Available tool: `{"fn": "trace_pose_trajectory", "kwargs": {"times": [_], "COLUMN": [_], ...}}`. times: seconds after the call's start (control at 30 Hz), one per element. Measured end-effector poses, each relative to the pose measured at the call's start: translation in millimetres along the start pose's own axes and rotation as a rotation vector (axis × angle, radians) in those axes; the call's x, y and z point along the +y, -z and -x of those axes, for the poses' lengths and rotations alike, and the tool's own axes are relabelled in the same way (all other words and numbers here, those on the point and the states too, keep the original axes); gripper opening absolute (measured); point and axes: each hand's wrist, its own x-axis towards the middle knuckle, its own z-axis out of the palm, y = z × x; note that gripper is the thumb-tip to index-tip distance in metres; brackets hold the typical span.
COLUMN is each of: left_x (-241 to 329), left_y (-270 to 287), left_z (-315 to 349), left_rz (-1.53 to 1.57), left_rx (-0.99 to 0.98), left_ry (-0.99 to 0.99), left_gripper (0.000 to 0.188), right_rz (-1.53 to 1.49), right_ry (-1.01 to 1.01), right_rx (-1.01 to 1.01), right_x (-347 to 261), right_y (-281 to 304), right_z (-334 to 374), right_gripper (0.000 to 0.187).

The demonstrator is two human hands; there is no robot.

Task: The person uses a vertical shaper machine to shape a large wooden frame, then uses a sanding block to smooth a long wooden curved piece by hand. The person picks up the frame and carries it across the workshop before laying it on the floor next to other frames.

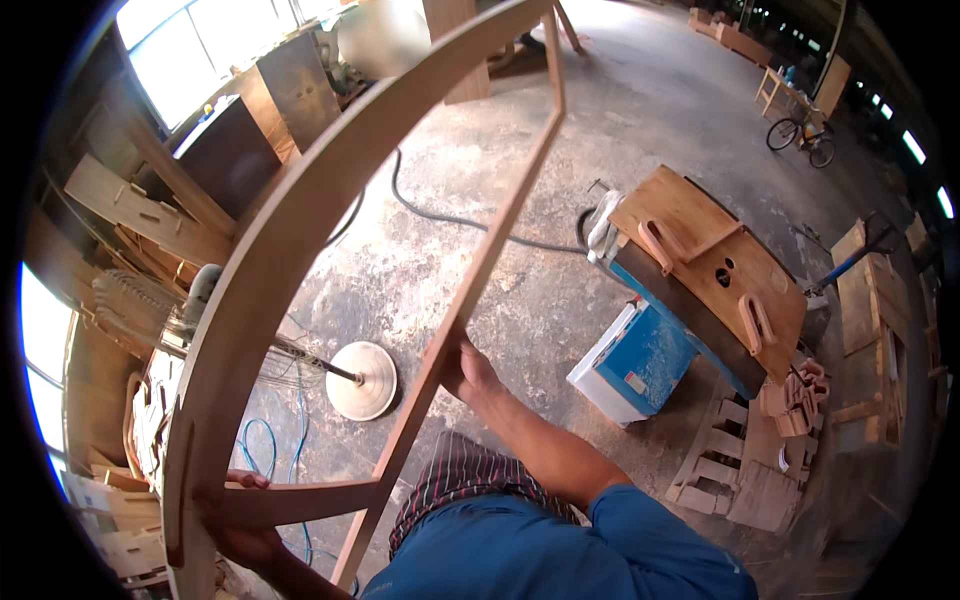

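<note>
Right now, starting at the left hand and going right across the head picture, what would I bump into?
Left hand, round pale stand base, right hand, blue-and-white box, bicycle.

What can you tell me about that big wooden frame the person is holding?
The frame looks like plain brown wood: a wide curved board, a narrower rail and a short crosspiece joining them. It slants over the floor, its lower end cut off by the picture's edge. The left hand grips it near where crosspiece meets board; the right hand holds the rail.
</note>
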Motion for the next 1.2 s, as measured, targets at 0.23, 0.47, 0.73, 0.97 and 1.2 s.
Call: {"fn": "trace_pose_trajectory", "kwargs": {"times": [0.23,0.47,0.73,0.97,1.2], "left_x": [-130,-244,-316,-388,-463], "left_y": [-123,-195,-274,-397,-515], "left_z": [-69,-208,-359,-477,-612], "left_rz": [-0.103,-0.115,-0.161,-0.355,-0.644], "left_rx": [0.162,0.413,0.707,0.638,0.41], "left_ry": [0.049,0.098,0.206,-0.006,-0.194], "left_gripper": [0.048,0.046,0.053,0.056,0.05], "right_rz": [0.117,0.262,0.44,0.473,0.593], "right_ry": [-0.167,-0.249,-0.523,-0.685,-0.726], "right_rx": [0.134,0.029,0.064,0.092,-0.086], "right_x": [-63,-141,-200,-260,-378], "right_y": [27,26,-18,-4,14], "right_z": [-122,-285,-418,-561,-728], "right_gripper": [0.045,0.036,0.047,0.05,0.047]}}
